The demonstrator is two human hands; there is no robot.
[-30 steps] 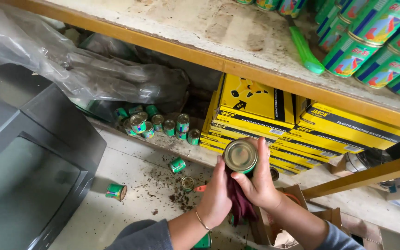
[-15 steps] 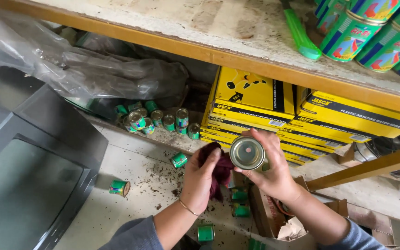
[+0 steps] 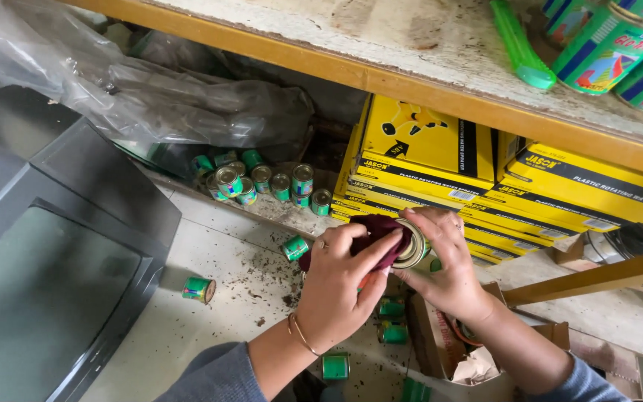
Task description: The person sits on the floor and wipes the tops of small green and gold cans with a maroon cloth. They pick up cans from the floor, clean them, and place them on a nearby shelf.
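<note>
Mostly, the maroon cloth (image 3: 378,232) under the left hand (image 3: 340,286) hides the tin (image 3: 414,247).

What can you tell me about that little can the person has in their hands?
The can is small and round, metal by its look, with a shiny silver end and a green side showing at its edge. It lies tilted on its side above the floor. The right hand grips it, while the left hand presses a dark maroon cloth over it.

1. Hands: two, the left hand (image 3: 336,290) and the right hand (image 3: 448,268).
2. Maroon cloth (image 3: 381,231): one.
3. Small tin held in the hands (image 3: 414,246): one.
4. Green-handled tool on the shelf (image 3: 519,45): one.
5. Old grey television (image 3: 46,260): one.
6. Large printed cans on the shelf (image 3: 612,45): at least three in view.
</note>
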